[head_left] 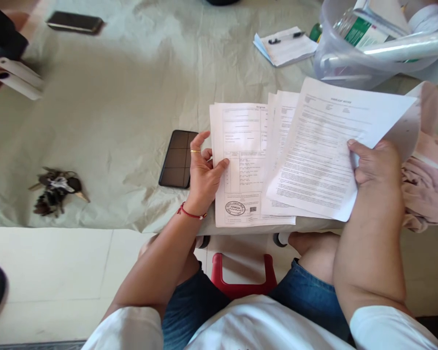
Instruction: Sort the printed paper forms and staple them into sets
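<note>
Two hands sorting printed paper sheets at the edge of a cloth-covered surface.
The left hand (203, 171) presses its thumb on the bottom stamped white form (241, 165) lying on the grey-green surface (113, 112); the right hand (374, 163) grips the top white printed sheet (324, 146), lifted and fanned over the stack. A black smartphone (177, 159) lies just beside the left hand.
</note>
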Action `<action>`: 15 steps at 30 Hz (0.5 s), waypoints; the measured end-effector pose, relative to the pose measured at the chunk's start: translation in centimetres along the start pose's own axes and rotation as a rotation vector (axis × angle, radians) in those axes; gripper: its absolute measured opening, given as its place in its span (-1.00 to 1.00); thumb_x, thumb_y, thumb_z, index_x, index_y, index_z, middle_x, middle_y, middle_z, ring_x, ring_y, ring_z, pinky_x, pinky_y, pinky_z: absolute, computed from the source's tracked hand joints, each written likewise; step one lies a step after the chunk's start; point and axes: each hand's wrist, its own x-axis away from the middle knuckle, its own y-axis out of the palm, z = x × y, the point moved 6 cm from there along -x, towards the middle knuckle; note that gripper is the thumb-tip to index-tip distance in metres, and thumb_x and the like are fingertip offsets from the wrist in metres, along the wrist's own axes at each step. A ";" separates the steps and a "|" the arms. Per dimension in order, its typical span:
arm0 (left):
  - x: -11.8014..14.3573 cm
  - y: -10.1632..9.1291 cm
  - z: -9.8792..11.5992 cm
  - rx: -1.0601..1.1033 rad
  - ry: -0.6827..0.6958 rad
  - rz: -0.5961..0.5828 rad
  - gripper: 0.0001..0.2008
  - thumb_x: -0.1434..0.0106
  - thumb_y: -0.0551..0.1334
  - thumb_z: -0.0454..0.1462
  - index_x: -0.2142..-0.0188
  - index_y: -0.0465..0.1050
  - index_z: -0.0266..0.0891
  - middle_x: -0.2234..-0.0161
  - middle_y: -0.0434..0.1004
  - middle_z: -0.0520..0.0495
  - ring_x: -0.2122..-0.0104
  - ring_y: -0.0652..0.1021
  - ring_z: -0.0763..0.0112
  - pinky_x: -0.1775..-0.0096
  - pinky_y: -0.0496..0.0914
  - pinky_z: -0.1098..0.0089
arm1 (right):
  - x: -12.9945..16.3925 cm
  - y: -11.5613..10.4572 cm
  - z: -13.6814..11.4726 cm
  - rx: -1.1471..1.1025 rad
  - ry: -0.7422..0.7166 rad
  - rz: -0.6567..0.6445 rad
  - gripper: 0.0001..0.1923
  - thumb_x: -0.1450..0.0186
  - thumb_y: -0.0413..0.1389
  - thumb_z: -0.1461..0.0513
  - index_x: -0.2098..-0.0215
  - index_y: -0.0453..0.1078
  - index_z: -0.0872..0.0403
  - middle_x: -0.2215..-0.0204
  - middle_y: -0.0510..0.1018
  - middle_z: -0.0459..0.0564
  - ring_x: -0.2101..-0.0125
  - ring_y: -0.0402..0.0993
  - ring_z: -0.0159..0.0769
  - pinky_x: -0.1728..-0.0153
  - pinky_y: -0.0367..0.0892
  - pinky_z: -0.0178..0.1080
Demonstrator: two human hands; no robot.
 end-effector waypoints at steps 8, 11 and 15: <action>0.0 -0.4 0.5 -0.261 -0.021 0.050 -0.71 -0.19 0.28 -0.43 0.47 0.75 -0.06 0.35 0.58 -0.03 0.24 0.54 0.33 0.08 0.46 0.27 | -0.5 0.0 -0.5 -0.102 0.020 0.064 -0.61 0.05 0.38 0.54 0.28 0.62 0.12 0.18 0.75 0.07 0.02 0.71 0.01 -0.07 0.65 0.05; 0.1 -0.2 0.6 -0.239 -0.058 0.039 -0.69 -0.18 0.27 -0.43 0.43 0.77 -0.03 0.25 0.63 -0.06 0.14 0.57 0.25 0.04 0.48 0.23 | -0.9 -0.1 -0.8 -0.156 0.008 0.094 -0.57 0.07 0.28 0.60 0.28 0.63 0.14 0.19 0.75 0.08 0.00 0.72 0.04 -0.08 0.65 0.07; 0.2 0.2 0.8 -0.222 -0.078 0.002 -0.70 -0.21 0.28 -0.42 0.42 0.77 -0.04 0.23 0.63 -0.06 0.12 0.57 0.24 0.02 0.48 0.21 | -1.2 -0.4 -0.8 -0.223 0.026 0.140 -0.53 0.07 0.19 0.61 0.27 0.65 0.14 0.20 0.76 0.07 0.04 0.73 0.02 -0.04 0.68 0.09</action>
